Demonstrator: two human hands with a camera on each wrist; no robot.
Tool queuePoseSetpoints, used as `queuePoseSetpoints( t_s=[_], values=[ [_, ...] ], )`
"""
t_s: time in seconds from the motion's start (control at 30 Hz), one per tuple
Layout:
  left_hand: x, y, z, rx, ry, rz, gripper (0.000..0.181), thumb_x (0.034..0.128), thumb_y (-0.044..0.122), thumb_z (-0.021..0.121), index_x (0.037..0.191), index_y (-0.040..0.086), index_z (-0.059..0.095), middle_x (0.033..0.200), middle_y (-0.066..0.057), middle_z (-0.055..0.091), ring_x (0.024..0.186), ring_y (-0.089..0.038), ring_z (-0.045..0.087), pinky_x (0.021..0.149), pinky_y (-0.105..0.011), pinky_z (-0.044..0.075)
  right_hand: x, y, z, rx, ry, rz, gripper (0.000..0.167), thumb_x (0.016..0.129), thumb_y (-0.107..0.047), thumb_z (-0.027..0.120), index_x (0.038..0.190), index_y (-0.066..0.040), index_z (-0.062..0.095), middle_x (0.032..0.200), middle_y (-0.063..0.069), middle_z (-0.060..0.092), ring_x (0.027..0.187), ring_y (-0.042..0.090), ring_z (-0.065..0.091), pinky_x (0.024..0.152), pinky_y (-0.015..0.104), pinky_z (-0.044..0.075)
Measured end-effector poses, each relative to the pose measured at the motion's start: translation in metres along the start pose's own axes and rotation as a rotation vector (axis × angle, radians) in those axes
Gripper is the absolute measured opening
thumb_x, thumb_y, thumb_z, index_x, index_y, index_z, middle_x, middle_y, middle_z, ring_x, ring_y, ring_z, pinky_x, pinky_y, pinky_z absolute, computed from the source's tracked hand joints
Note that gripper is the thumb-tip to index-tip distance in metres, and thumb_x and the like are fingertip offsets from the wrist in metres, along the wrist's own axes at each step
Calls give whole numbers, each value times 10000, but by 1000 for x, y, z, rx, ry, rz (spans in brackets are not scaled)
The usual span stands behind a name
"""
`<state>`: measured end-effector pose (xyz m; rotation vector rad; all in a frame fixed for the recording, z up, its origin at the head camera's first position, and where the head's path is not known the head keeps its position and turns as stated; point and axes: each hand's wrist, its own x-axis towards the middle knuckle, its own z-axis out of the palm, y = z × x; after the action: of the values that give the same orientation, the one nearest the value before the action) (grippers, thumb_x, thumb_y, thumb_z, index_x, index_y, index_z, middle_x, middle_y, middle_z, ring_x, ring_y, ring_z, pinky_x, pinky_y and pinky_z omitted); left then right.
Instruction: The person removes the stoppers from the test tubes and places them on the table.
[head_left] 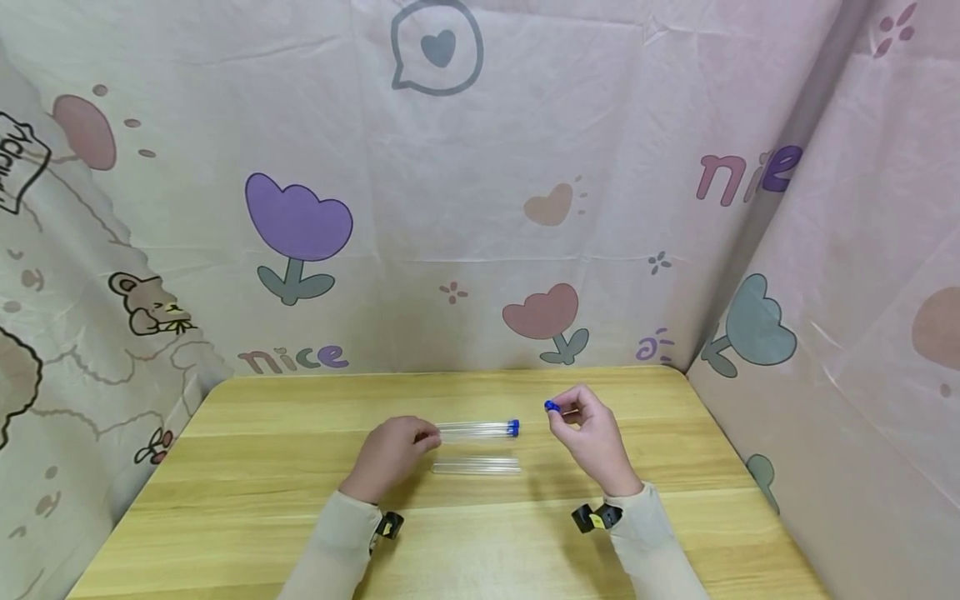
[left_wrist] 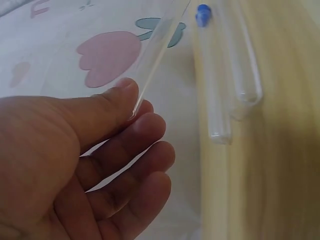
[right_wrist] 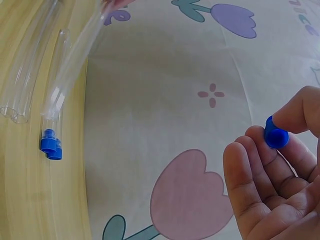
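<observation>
My left hand (head_left: 393, 454) pinches the rounded end of a clear test tube (left_wrist: 159, 55) between thumb and fingers. The tube is raised off the table, its other end pointing right. In the head view it overlaps the capped tubes behind it. My right hand (head_left: 596, 437) holds a small blue cap (right_wrist: 276, 135) between thumb and forefinger, apart from the tube. Two test tubes with blue caps (right_wrist: 48, 142) lie side by side on the table. Nearer the front lie uncapped clear tubes (head_left: 476, 466), their open ends toward the right.
The wooden table (head_left: 225, 517) has a patterned curtain (head_left: 442, 208) along its back and both sides. A black wrist camera (head_left: 597, 518) is strapped to the right wrist, another camera (head_left: 388, 525) to the left.
</observation>
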<state>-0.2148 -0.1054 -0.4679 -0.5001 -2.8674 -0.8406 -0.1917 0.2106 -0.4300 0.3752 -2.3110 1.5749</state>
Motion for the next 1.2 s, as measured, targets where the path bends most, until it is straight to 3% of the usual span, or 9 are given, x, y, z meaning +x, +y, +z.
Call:
queuePoseSetpoints(
  t_s=[0.33, 0.57, 0.77, 1.2],
  values=[
    [0, -7, 12, 1, -28, -9, 110, 954, 203, 760, 1018, 131, 811, 1025, 5, 760, 953, -215, 709, 883, -456, 579, 0, -1, 1, 12, -9, 12, 114, 958, -24, 717, 1023, -86, 647, 1022, 61, 694, 898, 204, 655, 763, 268, 562],
    [1, -13, 18, 29, -49, -15, 139, 955, 173, 758, 1074, 113, 797, 1047, -19, 751, 942, -216, 695, 883, -453, 577, 0, -1, 1, -15, -16, 14, 327, 951, -7, 708, 1259, -112, 667, 1025, 51, 696, 905, 199, 664, 781, 288, 571],
    [2, -17, 22, -5, -54, -28, 68, 944, 148, 769, 1011, 162, 777, 893, 74, 707, 765, -93, 592, 766, -371, 553, 0, 1, 0, -54, -22, -8, 215, 973, -31, 691, 1170, -114, 718, 1028, 8, 725, 916, 166, 657, 829, 273, 539],
    [1, -21, 27, 3, -91, -35, 56, 941, 197, 777, 943, 141, 775, 902, 78, 705, 815, -108, 616, 814, -399, 557, 0, 3, -1, -45, -26, 22, 120, 999, -115, 701, 1119, -111, 703, 1043, 65, 727, 933, 167, 654, 831, 268, 539]
  ],
)
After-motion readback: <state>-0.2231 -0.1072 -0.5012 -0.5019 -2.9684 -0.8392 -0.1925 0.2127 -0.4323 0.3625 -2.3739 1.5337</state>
